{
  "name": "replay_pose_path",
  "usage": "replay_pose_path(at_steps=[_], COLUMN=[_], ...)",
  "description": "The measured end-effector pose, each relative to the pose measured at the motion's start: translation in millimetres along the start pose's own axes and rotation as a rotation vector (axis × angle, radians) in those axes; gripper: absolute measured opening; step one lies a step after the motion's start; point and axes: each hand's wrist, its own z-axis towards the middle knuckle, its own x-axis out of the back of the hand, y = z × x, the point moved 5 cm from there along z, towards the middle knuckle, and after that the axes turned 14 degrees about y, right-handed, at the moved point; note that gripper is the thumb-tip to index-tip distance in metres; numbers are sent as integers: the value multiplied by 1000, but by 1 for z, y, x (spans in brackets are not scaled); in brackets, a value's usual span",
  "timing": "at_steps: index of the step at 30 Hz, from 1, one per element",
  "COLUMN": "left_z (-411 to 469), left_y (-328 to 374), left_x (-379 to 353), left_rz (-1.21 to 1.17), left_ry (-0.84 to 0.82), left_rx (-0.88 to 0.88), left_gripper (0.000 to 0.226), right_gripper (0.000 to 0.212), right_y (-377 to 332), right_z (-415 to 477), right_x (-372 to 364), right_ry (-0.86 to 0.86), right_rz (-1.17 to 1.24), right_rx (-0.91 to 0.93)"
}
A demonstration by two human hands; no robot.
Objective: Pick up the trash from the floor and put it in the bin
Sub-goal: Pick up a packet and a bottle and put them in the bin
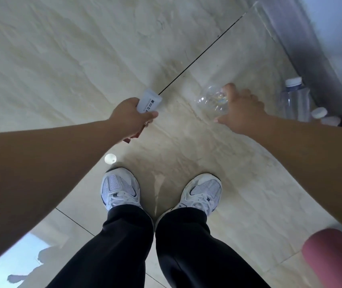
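My left hand (130,119) grips a white tube with dark print (149,101); a reddish-brown wrapper edge (133,137) pokes out below the palm. My right hand (242,113) is closed around one end of an empty clear plastic bottle (210,100) held above the tiled floor. Further right, a clear bottle with a white cap (295,100) lies beside the wall base, with another white-capped bottle (320,114) next to it, partly hidden by my right forearm. No bin is in view.
A glossy beige tile floor (82,59) with a dark grout line (199,54) spreads ahead. A grey wall base (303,38) runs along the right. My two white sneakers (121,189) stand below. A bright round light spot (110,158) sits by my left shoe.
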Motion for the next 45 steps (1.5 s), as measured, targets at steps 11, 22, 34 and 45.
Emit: replay_pose_path(at_steps=[11,22,34,45], left_z=[-90,-231,-364,-501], left_y=[35,145,198,249], left_x=[-10,80,96,-3], left_rz=[-203,-50,-38,239], left_ry=[-119,-106,-271,-374], left_rx=[197,122,82,-122], left_gripper=[17,19,35,31], right_gripper=[49,62,34,56], right_y=[-32,-38,18,146], right_z=[-85,-205,-361,-520], right_x=[18,144,234,209], right_ry=[-283,-356,-159,-1], right_rz=[848,1345,1622,1767], right_rx=[-534,-682,-754,-1049])
